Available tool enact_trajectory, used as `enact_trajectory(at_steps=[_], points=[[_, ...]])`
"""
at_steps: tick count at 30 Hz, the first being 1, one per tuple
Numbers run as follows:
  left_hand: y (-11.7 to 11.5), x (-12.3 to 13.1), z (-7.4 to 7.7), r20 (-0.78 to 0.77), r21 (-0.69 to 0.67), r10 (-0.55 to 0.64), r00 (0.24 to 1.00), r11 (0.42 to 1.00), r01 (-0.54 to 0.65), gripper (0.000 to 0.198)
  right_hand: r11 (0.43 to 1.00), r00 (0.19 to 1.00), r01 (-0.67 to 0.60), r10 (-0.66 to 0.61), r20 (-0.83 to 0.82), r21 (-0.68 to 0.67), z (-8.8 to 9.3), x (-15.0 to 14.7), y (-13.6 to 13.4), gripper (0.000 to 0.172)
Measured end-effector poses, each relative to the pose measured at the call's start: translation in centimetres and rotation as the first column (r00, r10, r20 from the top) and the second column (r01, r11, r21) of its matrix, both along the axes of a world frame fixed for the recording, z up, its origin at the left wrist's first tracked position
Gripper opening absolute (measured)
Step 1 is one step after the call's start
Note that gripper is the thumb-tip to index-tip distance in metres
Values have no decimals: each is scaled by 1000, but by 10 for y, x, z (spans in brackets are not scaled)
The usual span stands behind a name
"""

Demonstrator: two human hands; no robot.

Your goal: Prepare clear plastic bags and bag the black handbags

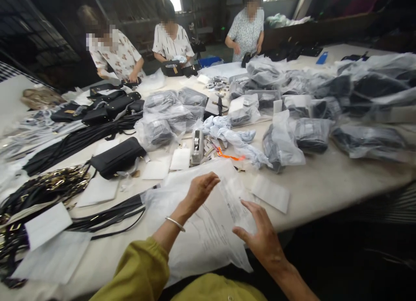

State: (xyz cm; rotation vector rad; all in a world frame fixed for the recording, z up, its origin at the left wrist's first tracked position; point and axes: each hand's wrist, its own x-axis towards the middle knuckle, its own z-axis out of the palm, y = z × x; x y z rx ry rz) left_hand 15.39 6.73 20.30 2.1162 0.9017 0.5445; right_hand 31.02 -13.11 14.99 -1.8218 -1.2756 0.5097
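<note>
At the near edge of the pale table [312, 201], printed translucent plastic [208, 238] lies flat before the person. Above it, the left hand [202, 189] is narrow, fingers together and bent; whether it grips anything cannot be told. The right hand [260, 231] is spread wide, thumb apart from fingers, at the plastic's right side. A white sheet [271, 193] lies just beyond; a black handbag [117, 155] rests to the left, near black straps [112, 214].

Crumpled pale-blue cloth [242, 145] near a thin bright-orange strip [232, 157], and maybe a blue plastic bin [209, 61], kinda blurry back there.
</note>
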Motion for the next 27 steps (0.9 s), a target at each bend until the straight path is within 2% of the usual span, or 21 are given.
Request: enact_trajectory(at_steps=[2,3,5,8,9,11,13,16,20,22,24,26,27], points=[[-16,18,-9,7,74,-82,997,994,81,33,994,993,-49,37,-114,-103,-3,-10,20,50],[-24,22,-13,-3,146,-99,995,984,98,33,985,984,-45,15,-180,-166,-9,-14,27,43],[-42,19,-20,-47,344,-98,994,933,109,39,967,963,3,-71,-259,-254,-26,-18,33,45],[-72,-2,-30,-146,573,-91,985,804,159,50,968,950,59,-129,-283,-243,-48,-16,33,49],[-81,-10,-33,-183,602,-90,979,777,184,50,973,950,36,-104,-294,-228,-51,-14,34,49],[-95,-22,-44,-253,615,-51,966,762,201,52,980,952,-17,-45,-304,-200,-53,-13,40,49],[-98,-31,-61,-301,621,41,953,767,163,57,983,965,-7,-41,-259,-183,-54,-11,54,49],[-87,-44,-98,-353,622,192,916,779,77,62,979,987,64,-91,-131,-195,-65,-3,81,51],[-70,-63,-149,-416,597,275,867,802,32,66,959,995,94,-98,1,-268,-80,15,109,54],[-68,-70,-162,-423,588,299,856,809,8,69,971,988,149,-137,77,-186,-74,16,114,55],[-69,-72,-165,-416,590,306,856,807,-1,72,985,972,175,-173,159,5,-59,3,112,53],[-71,-70,-161,-409,605,309,858,796,2,72,982,972,100,-131,194,160,-46,-22,109,42],[-70,-68,-158,-403,620,317,858,785,1,70,982,978,29,-66,197,186,-44,-36,109,36]])
